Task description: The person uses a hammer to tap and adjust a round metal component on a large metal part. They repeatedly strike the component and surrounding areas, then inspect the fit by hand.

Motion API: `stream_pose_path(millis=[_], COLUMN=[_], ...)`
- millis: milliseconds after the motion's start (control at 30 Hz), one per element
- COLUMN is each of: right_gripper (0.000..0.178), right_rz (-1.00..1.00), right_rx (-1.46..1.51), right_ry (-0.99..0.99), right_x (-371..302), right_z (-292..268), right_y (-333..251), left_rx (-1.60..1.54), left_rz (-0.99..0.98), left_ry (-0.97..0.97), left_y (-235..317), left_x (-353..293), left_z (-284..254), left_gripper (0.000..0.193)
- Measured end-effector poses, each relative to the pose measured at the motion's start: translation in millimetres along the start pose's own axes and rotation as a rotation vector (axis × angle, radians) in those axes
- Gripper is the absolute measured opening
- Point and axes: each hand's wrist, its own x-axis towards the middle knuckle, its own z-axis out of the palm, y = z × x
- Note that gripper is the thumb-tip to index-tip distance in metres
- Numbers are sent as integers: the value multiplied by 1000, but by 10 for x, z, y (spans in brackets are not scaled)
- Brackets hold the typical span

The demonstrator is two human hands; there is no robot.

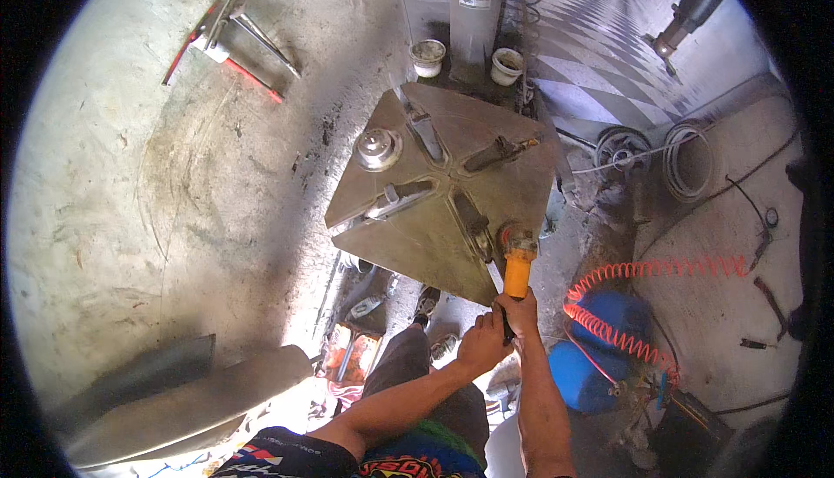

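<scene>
A yellow angle grinder (518, 275) lies over the near right corner of the metal turntable (391, 257) of a tyre changer. My right hand (523, 315) is wrapped round the rear of its body. My left hand (486, 341) is closed just beside it, on a dark part at the grinder's back end. The grinder's head (519, 238) sits close to one of the clamp jaws (472, 222); whether the disc touches metal I cannot tell. A shiny round metal cone (377, 149) stands on the turntable's left part.
Two white tubs (427, 58) (506, 66) flank the grey column (473, 18) behind the turntable. A red coiled hose (608, 326) runs over a blue tank (580, 375) at right. A metal stand with red parts (228, 48) lies on the floor, far left.
</scene>
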Motion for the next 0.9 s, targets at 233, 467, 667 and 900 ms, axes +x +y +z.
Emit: stream_pose_path(millis=[233, 467, 667, 900], right_gripper=[42, 51, 69, 63], right_rz=[-50, 67, 145, 565], right_rx=[-86, 105, -318, -143], right_ry=[-16, -112, 44, 305], right_x=[217, 523, -453, -2123], right_z=[23, -117, -653, -1292], right_y=[-345, -266, -301, 309], left_rx=[-109, 268, 688, 521], left_rz=[206, 96, -185, -150], left_ry=[98, 670, 209, 215], left_y=[-360, -1995, -2987, -3078], left_x=[360, 2347, 3028, 2994], left_z=[-1091, -2837, -3375, -3589], left_gripper=[50, 72, 103, 91])
